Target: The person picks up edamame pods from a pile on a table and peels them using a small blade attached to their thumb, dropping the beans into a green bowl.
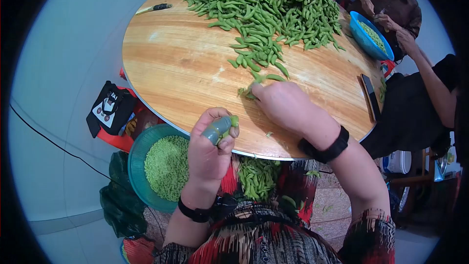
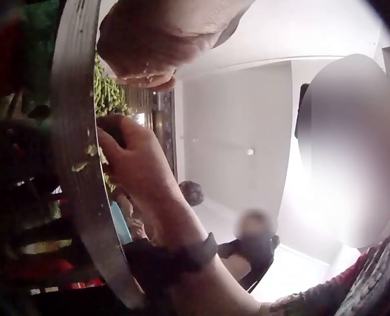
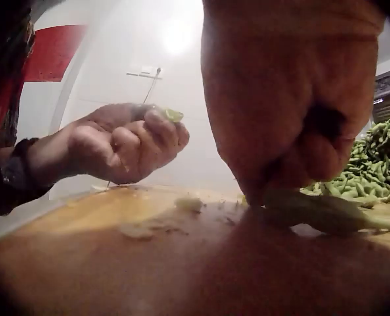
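My left hand (image 1: 207, 149) is raised over the table's near edge, its fingers curled round a green soybean pod (image 1: 235, 121). A grey-green cover (image 1: 216, 130) sits over its thumb. In the right wrist view the pod's tip shows above the curled fingers. My right hand (image 1: 290, 108) is low on the wooden tabletop, knuckles up, pinching at a soybean pod (image 3: 330, 212) with bent fingertips. Its palm side is hidden in the head view. A heap of soybean pods (image 1: 264, 5) lies beyond, trailing toward the right hand.
A green basin (image 1: 134, 166) of shelled beans stands below the table at left. More pods (image 1: 259, 178) lie in my lap. On the table are a phone (image 1: 370, 98) and a dark-handled tool (image 1: 159, 7). Another person's hands (image 1: 383, 19) work by a blue bowl (image 1: 364, 39).
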The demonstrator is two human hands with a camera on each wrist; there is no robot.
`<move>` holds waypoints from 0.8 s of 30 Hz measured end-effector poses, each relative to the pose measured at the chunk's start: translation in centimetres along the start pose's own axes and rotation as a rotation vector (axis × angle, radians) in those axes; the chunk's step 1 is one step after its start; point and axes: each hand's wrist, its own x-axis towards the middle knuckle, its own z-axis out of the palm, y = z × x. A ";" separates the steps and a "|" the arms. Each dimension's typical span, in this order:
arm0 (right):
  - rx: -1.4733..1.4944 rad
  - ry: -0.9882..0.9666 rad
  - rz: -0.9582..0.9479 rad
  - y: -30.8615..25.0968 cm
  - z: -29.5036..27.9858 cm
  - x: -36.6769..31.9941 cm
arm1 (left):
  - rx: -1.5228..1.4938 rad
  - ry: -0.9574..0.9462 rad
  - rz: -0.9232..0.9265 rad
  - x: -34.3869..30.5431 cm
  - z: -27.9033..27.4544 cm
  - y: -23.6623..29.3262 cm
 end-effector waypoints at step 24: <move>0.418 0.401 0.134 -5.7 0.7 -10.9 | 0.108 -0.041 -0.098 -2.5 3.1 -5.4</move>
